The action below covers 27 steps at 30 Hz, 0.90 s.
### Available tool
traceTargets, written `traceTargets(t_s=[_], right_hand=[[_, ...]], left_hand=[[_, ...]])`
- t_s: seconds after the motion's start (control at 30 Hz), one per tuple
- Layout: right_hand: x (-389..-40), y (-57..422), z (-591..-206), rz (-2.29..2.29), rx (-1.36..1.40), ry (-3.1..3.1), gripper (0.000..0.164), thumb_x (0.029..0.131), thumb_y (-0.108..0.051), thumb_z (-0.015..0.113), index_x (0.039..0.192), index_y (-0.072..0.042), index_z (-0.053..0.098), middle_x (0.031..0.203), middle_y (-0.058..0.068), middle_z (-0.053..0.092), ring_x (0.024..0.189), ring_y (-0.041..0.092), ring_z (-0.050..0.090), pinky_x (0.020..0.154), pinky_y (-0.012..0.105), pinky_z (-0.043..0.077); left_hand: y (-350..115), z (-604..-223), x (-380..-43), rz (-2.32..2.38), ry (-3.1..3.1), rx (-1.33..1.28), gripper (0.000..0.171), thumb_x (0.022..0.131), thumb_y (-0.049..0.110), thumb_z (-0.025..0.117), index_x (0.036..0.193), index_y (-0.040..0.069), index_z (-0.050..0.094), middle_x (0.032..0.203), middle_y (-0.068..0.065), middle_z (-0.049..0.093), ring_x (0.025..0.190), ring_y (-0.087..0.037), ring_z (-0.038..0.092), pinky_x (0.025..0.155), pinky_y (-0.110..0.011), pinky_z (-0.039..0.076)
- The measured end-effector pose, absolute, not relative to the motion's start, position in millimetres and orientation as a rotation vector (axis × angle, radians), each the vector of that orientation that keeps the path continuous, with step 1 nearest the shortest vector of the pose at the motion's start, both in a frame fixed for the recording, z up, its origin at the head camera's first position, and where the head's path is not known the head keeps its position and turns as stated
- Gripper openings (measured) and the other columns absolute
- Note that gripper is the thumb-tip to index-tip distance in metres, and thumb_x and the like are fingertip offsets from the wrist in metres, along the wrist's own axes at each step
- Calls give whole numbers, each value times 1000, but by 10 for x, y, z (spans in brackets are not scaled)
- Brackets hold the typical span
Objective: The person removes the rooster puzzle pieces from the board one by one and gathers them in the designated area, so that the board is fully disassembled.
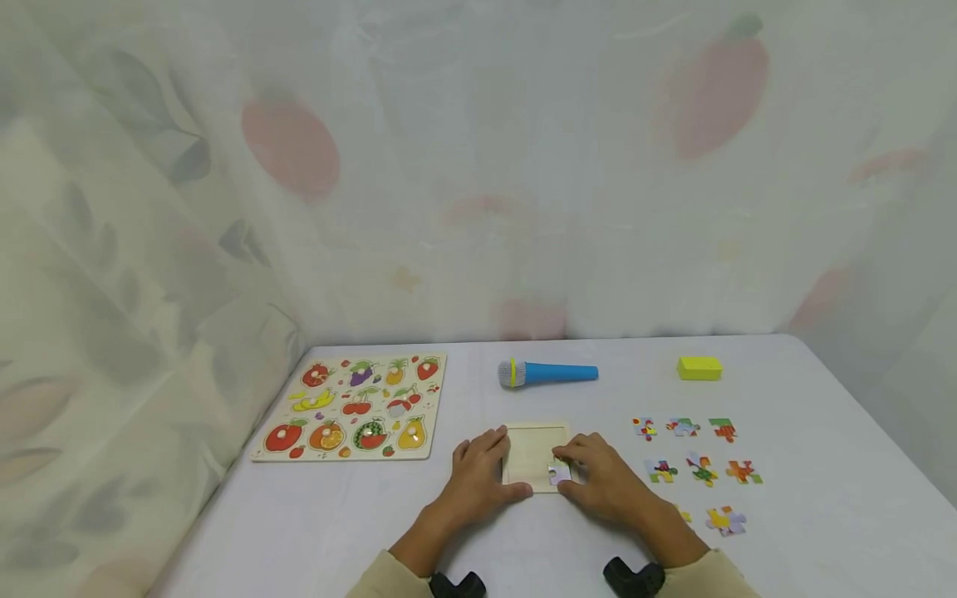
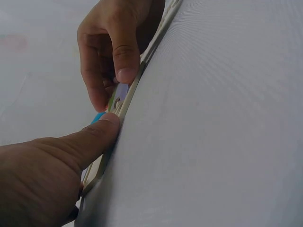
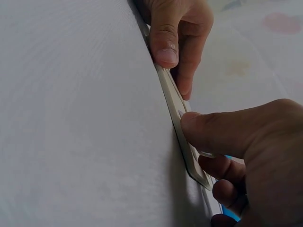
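A shallow wooden puzzle frame (image 1: 531, 446) lies at the near middle of the table. My left hand (image 1: 478, 479) holds its left side, thumb on the front rim and fingers along the left edge. At the frame's front right corner is a puzzle piece (image 1: 558, 473), pale purple, pinched by my right hand (image 1: 607, 482) between thumb and fingers. In the left wrist view, the piece (image 2: 121, 92) shows under the right thumb, beside the left thumb. The right wrist view shows the right thumb at the frame's rim (image 3: 170, 97), the piece mostly hidden.
Several loose puzzle pieces (image 1: 703, 470) lie in rows to the right, one partly behind my right forearm. A fruit peg puzzle board (image 1: 351, 407) is at left. Behind the frame are a blue toy microphone (image 1: 557, 373) and a yellow-green block (image 1: 699, 369).
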State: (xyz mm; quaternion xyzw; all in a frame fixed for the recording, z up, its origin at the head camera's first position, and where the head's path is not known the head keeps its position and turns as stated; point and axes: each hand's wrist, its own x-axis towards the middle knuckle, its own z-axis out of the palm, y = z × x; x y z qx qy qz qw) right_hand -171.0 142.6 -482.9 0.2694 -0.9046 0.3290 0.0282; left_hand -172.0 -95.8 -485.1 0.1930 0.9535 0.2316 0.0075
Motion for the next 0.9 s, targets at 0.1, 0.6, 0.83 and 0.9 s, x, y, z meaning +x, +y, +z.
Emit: traceTargets(t_s=[0.1,0.6,0.83,0.9], right_hand=[[-1719,1430,-4827,1034,857,-2797,42,81,-17,77,122,-8,67,106,-9,58,96,10,47,84,37,45],[-1721,1520,-4736,1035,905,-2727,43,83,-16,76,123,-6,66,108,-9,59,98,9,49,85,38,46],[-1681,1652,-4616,1141,948,-2572,44,80,-11,79,122,-9,67,110,-11,62,103,11,53,86,40,48],[-1661,1695,-4589,1149,959,-2530,45,79,-9,80,122,-10,67,111,-11,63,102,10,54,84,37,49]], left_hand=[[-961,-4848,-1718,723,2981,604,86,78,54,74,140,0,48,149,-10,39,136,-28,32,105,-57,19],[-949,-4826,-1705,726,2969,583,86,78,54,74,140,1,48,149,-10,39,137,-27,31,106,-56,18],[-943,-4833,-1706,726,2965,578,87,78,56,72,141,2,48,150,-9,38,137,-27,31,107,-55,17],[-946,-4833,-1708,732,2960,569,87,78,56,73,141,2,47,150,-8,38,137,-26,30,107,-55,16]])
